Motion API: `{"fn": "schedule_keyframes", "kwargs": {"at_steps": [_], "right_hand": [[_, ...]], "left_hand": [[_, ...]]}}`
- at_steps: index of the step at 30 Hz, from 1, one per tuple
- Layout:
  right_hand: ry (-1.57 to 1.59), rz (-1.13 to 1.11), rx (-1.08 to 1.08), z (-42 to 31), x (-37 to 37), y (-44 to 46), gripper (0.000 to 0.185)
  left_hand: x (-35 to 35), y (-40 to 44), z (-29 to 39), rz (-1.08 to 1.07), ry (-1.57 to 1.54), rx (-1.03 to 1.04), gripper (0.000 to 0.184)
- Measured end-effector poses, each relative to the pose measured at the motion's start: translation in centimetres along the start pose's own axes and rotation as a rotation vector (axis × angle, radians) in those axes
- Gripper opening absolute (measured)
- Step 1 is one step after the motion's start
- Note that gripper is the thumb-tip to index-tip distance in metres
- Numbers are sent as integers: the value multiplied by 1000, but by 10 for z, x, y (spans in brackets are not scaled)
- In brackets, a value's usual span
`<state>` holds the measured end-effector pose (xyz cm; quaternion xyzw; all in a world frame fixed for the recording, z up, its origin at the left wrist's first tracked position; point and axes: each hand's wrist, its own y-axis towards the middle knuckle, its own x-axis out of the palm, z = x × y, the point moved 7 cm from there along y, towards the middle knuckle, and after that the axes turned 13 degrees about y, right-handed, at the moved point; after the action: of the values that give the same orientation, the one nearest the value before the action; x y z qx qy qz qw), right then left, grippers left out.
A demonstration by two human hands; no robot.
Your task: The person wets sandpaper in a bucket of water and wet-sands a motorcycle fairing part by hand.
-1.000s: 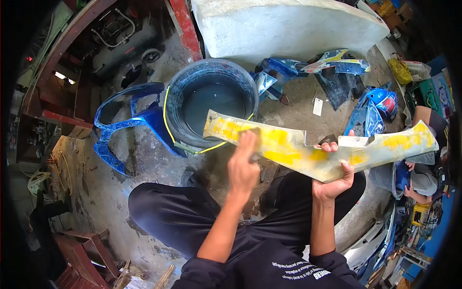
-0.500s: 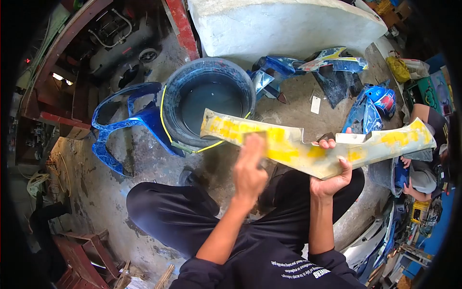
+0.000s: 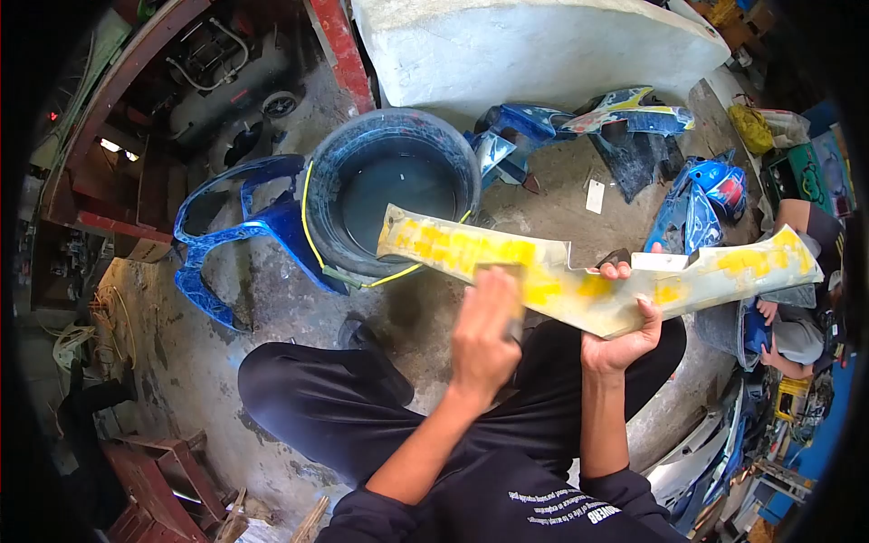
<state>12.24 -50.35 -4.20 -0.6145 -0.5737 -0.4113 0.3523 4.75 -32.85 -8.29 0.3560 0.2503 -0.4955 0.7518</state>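
A long, angled vehicle body panel point(image 3: 543, 257), whitish with yellow patches, is held tilted above my lap. My right hand point(image 3: 623, 339) grips it from below near the middle, thumb on the near face and fingertips curling over the far edge. My left hand point(image 3: 487, 335), slightly blurred, presses a thin brownish sanding pad point(image 3: 512, 271) against the yellow area on the panel's left part. Most of the pad is hidden under the fingers. Just beyond the panel's left end stands a black bucket point(image 3: 317, 204) holding murky water point(image 3: 398, 195).
A blue fairing frame point(image 3: 262, 222) lies left of the bucket. More blue panels point(image 3: 534, 122) lie beyond it, below a white block point(image 3: 543, 54). Another blue part point(image 3: 692, 208) sits at right, near another person's hands point(image 3: 768, 335). Red wooden pieces point(image 3: 154, 489) are at lower left.
My left hand and the pad have slid a little right and towards me across the panel. My right hand and the panel stay almost still.
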Motion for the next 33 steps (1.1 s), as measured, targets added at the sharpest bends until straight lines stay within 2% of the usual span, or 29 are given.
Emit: {"fn": "schedule_keyframes", "kwargs": {"at_steps": [1, 3, 5, 7, 9, 10, 11, 13, 15, 17, 18, 19, 21, 23, 25, 27, 29, 31, 33], "right_hand": [[0, 7, 2, 0, 0, -1, 84], [1, 17, -7, 0, 0, -2, 83], [-2, 27, -4, 1, -1, -2, 82], [-6, -15, 5, 0, 1, -1, 82], [0, -8, 3, 2, 0, -2, 82], [7, 2, -1, 2, -1, -2, 82], [9, 0, -4, 1, 0, -1, 82], [10, -3, -13, 2, 1, -1, 85], [4, -1, -3, 3, 3, -3, 84], [1, -1, -9, 2, 4, -3, 84], [1, 3, -14, 3, 4, -4, 84], [1, 6, -15, 3, 4, -3, 84], [-2, 0, -9, 1, 6, -4, 84], [-2, -12, 5, 3, 8, -3, 83], [4, 3, 6, 4, 8, -6, 83], [7, 4, -5, 3, 8, -6, 83], [8, 5, 0, 4, 7, -6, 83], [30, -5, 1, 1, 6, -5, 85], [20, 3, -3, 5, 5, -5, 84]], "left_hand": [[1, 2, -15, 42, 109, -39, 71], [4, -1, -15, 45, 62, -91, 70], [0, -11, 23, -25, -126, 50, 66], [0, -11, 20, -54, -157, 53, 65], [2, 0, -16, 45, 51, -76, 75], [2, 1, -24, 63, 1, -129, 76], [5, -4, -17, 64, 0, -125, 76], [-1, -13, 24, -16, -145, 25, 66], [0, -14, 19, -50, -174, 26, 66], [6, -8, -18, 37, 11, -96, 77], [2, -5, -21, 63, -18, -137, 76], [1, -6, -12, 63, -19, -134, 76], [-3, -17, 24, -1, -175, 1, 65], [-2, -17, 18, -29, -177, 12, 66], [1, -9, -13, 36, 34, -118, 79], [1, -10, -7, 56, 2, -154, 78], [-5, -18, 25, -6, -148, -28, 69], [-4, -18, 15, -21, -133, -1, 67], [-3, -7, -15, 44, 52, -118, 71]]}}
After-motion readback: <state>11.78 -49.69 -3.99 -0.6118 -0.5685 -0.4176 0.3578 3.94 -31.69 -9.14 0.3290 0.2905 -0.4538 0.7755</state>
